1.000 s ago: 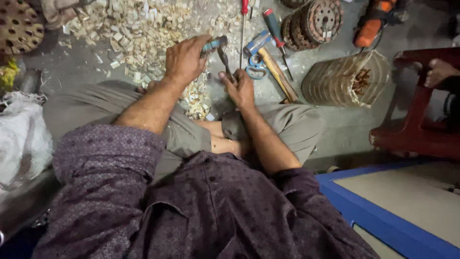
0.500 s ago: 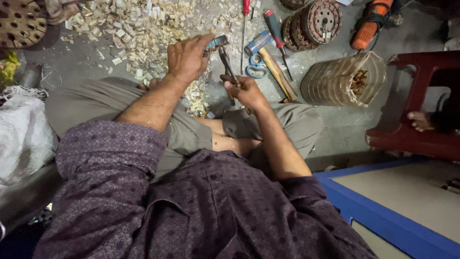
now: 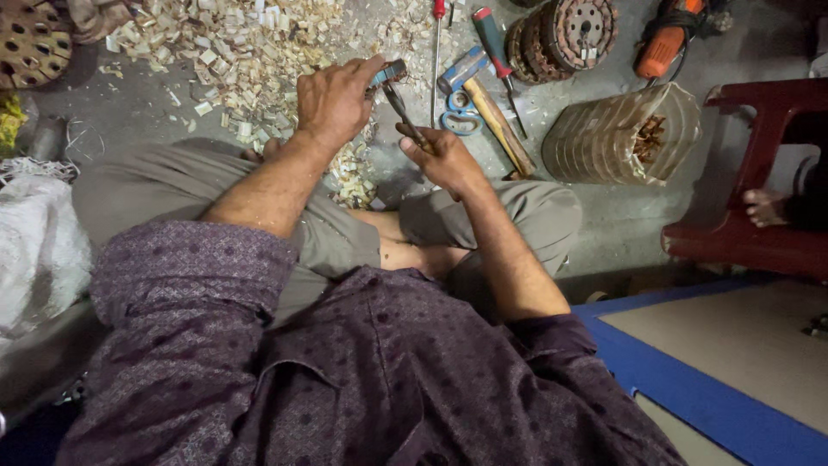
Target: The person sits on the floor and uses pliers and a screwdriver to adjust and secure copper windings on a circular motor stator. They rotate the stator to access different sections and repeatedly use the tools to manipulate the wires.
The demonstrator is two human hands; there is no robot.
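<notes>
While gripped: pliers point(image 3: 398, 95), both hands.

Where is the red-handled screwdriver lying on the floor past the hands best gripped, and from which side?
Grip the red-handled screwdriver around its thick red handle, coming from above at the far end. The handle lies flat and exposed there, while its thin shaft runs back between the blue scissors and the wooden-handled tool, leaving little room.
</notes>
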